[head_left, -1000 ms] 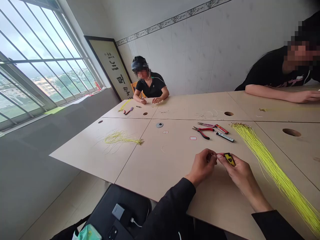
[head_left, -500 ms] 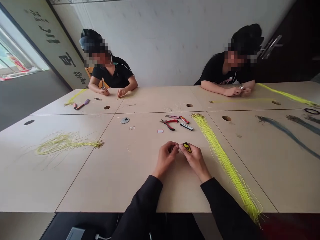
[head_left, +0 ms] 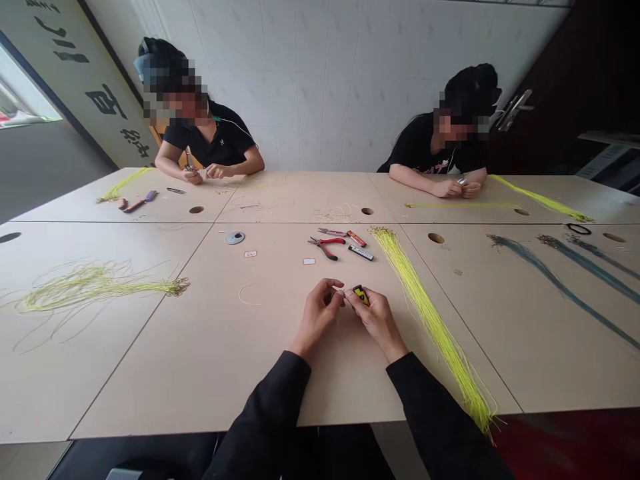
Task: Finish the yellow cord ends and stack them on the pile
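Note:
My left hand (head_left: 320, 312) is closed in a pinch above the table, its thumb and finger on a thin cord too fine to see clearly. Right beside it, my right hand (head_left: 374, 321) is wrapped round a small yellow-and-black lighter (head_left: 361, 295), while its thumb and finger meet the left fingertips. A loose pale strand (head_left: 246, 293) curls on the table to the left. A long bundle of bright yellow cords (head_left: 423, 303) lies to the right of my hands. Beyond them are red-handled pliers (head_left: 327, 247).
Near the pliers lie a red lighter (head_left: 356, 239) and a black-and-white lighter (head_left: 361, 253). A tangled yellow cord bundle (head_left: 95, 287) spreads at left; blue-grey cord bundles (head_left: 555, 277) lie at right. Two people, one at left (head_left: 210, 143) and one at right (head_left: 425, 150), work across the table (head_left: 200, 373).
The camera view has shifted, so everything sits further left in the picture. My hands keep the same pinch together, and the lighter stays in my right hand.

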{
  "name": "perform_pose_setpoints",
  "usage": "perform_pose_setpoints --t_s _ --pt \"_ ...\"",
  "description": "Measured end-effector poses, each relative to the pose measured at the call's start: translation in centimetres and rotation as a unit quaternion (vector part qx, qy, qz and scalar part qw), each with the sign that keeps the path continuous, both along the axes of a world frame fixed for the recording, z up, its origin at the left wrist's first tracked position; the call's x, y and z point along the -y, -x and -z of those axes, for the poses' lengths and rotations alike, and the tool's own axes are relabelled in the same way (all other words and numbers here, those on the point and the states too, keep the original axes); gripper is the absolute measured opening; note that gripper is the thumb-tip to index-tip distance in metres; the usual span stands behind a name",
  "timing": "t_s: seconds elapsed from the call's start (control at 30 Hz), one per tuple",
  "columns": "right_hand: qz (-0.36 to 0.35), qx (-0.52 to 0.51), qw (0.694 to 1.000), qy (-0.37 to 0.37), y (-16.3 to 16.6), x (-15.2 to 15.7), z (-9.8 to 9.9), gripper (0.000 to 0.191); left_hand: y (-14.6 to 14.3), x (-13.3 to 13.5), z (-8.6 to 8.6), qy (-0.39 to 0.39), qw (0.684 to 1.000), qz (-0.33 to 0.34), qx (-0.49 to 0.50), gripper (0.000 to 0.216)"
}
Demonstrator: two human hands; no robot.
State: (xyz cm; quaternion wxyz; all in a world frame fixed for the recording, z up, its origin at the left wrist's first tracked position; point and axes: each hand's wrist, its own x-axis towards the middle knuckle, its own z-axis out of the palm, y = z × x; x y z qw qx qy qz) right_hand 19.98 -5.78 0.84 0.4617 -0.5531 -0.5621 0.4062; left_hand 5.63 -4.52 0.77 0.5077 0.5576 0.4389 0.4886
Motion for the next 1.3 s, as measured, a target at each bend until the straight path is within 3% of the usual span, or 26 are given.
perform_pose_setpoints --t_s 0.6,0.87,1.3 --pt "0.027 -0.107 0.993 0.03 -0.19 0.01 0.42 0.04 -0.01 0.03 -0.14 -0.005 0.999 -0.03 -0.012 0.017" --pt "0.025 -0.103 0.994 0.026 -0.11 0.12 0.09 0.045 -0.04 0.06 -0.2 -0.01 0.999 -0.021 -0.047 0.02" --pt "0.015 -0.114 0.993 0.037 -0.05 0.32 -0.28 0.038 -0.18 -0.16 0.16 -0.006 0.999 -0.018 -0.045 0.023"
